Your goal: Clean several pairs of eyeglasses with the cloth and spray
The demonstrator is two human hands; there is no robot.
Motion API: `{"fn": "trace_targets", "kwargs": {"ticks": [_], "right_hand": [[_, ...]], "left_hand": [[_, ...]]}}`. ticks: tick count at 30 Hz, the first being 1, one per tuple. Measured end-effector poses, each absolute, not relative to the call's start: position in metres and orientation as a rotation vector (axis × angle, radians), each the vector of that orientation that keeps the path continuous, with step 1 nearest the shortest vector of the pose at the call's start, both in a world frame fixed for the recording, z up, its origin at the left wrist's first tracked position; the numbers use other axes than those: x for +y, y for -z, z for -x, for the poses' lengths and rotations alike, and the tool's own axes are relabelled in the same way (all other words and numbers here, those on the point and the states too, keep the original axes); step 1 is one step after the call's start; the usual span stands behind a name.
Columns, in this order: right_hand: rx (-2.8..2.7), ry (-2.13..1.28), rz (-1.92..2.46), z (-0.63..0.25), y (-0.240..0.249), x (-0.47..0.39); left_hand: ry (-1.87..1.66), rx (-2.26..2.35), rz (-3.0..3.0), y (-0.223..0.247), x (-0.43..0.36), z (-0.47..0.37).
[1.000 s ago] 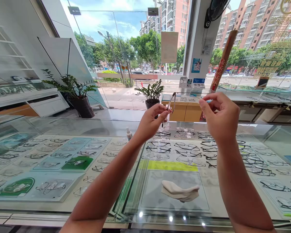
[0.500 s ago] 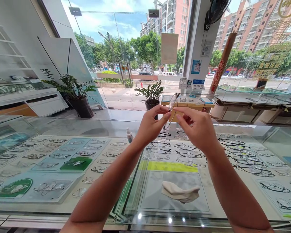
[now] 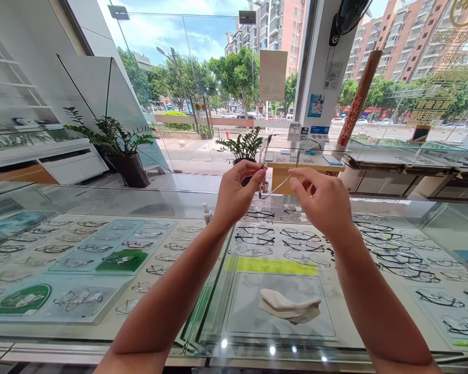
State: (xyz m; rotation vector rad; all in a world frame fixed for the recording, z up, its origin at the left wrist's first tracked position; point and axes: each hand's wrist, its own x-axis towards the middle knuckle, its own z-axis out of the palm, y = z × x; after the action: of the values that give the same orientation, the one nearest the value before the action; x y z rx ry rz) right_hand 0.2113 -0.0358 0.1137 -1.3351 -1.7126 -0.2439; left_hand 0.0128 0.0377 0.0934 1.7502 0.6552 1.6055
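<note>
Over the glass counter (image 3: 234, 358), my two hands hold up one pair of thin-framed eyeglasses (image 3: 264, 153). The fingers and thumb of my left hand (image 3: 236, 192) pinch the front of the frame, which is turned nearly edge-on. One temple arm (image 3: 278, 185) stretches across to my right hand (image 3: 322, 200), whose thumb and forefinger close on its far end. My fingers hide part of the frame. A crumpled off-white cloth (image 3: 289, 306) lies below on a grey pad (image 3: 249, 317).
Inside the counter lie many rows of eyeglasses (image 3: 302, 244). A small white spray bottle (image 3: 207, 213) stands beyond my left forearm. Potted plants (image 3: 130, 169) stand before the window. Another display table (image 3: 331, 168) is at the far right.
My hands have moved apart, the left one leftward and the right one slightly rightward. The eyeglasses have turned, and a temple arm now spans the gap between the hands.
</note>
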Motion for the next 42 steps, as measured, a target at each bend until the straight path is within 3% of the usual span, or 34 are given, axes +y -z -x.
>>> {"fn": "trace_targets", "kwargs": {"ticks": [16,22,29,38,42], "right_hand": [[-1.788,0.127,1.493,-0.216,-0.112,-0.031],[-1.850,-0.031,1.094,-0.205,-0.111,-0.034],[-1.910,-0.128,0.950,-0.188,-0.106,-0.041],[-1.892,-0.112,1.000,-0.185,-0.098,-0.062],[-1.824,-0.185,1.070,-0.205,-0.074,-0.064]], "left_hand": [[-1.720,0.622,-1.468,-0.100,0.045,-0.004],[-1.427,0.571,-1.625,-0.105,0.027,-0.008],[-1.247,0.446,-1.579,-0.114,0.001,-0.007],[-1.266,0.487,-1.566,-0.100,-0.012,-0.014],[-1.653,0.725,-1.706,-0.069,0.024,0.014]]}}
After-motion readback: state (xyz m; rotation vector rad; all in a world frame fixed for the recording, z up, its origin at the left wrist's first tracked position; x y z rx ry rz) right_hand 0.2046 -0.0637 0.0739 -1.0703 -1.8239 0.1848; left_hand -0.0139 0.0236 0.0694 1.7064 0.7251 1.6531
